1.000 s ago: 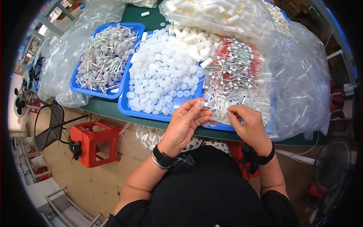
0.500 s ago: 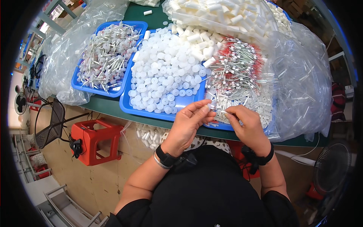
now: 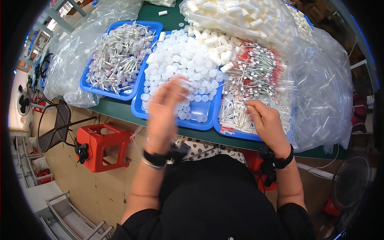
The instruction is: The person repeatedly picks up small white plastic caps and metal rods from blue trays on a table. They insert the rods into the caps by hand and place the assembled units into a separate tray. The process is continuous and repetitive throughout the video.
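Observation:
My left hand (image 3: 166,98), smeared by motion, is over the middle blue tray (image 3: 138,108), which is heaped with translucent white plastic discs (image 3: 172,56). A pale blur shows at its fingertips, but whether it holds anything I cannot tell. My right hand (image 3: 267,122) is closed in a pinch above the right blue tray (image 3: 240,135); what its fingertips hold, if anything, cannot be made out. Thin white sticks (image 3: 231,116) lie below it in that tray, with a pile of wired parts with red ends (image 3: 258,66) behind them.
The left blue tray (image 3: 130,96) is piled with sticks fitted with discs (image 3: 120,52). White foam cylinders (image 3: 218,46) lie behind the discs, under a large bag of more cylinders (image 3: 248,18). Clear plastic bags (image 3: 320,92) flank the trays. A red stool (image 3: 102,146) stands on the floor at left.
My left hand has left my right hand and swung left over the discs. The right hand stays over the stick tray, and the white piece held between both hands no longer shows there.

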`<state>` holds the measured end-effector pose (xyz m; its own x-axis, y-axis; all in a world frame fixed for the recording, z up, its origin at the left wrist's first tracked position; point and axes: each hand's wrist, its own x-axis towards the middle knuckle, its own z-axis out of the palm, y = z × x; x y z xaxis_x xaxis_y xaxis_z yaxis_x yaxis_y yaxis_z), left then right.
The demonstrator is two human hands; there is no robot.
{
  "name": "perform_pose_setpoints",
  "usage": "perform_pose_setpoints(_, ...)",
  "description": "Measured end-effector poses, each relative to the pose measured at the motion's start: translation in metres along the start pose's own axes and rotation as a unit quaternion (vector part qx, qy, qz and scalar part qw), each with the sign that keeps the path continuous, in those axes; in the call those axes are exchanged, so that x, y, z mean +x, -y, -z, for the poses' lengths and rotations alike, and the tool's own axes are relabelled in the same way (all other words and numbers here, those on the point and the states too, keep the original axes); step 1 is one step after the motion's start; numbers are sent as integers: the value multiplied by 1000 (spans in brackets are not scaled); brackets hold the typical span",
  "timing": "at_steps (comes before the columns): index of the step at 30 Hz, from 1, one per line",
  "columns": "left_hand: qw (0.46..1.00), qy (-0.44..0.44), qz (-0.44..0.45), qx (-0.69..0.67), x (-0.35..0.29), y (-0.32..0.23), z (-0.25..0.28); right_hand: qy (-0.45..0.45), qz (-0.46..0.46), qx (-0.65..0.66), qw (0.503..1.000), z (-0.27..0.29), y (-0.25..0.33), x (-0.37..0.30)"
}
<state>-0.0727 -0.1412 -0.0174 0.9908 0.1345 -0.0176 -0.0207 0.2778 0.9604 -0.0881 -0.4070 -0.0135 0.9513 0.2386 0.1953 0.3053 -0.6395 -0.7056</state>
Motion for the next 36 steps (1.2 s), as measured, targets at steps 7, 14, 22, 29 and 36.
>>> perform_pose_setpoints(7, 897, -215, -241, 303, 84, -58, 98, 89, 233, -264, 932, -4, 7, 15)
perform_pose_setpoints(14, 846, 168, -194, 467, 12, 2, 29, 133, 246, -295, 913, -5, -6, 17)
perform_pose_setpoints(22, 764, 289, -136, 560, -1, 20, 13, 96, 284, -287, 910, -8, -7, 17)
perform_pose_setpoints(29, 875, 252, -7, 413, -2, 16, 5, 97, 278, -276, 915, -10, -9, 17)
perform_pose_setpoints(36, 938, 175, 264, -137, -15, 23, -8, 117, 254, -203, 938, -5, -12, 15)
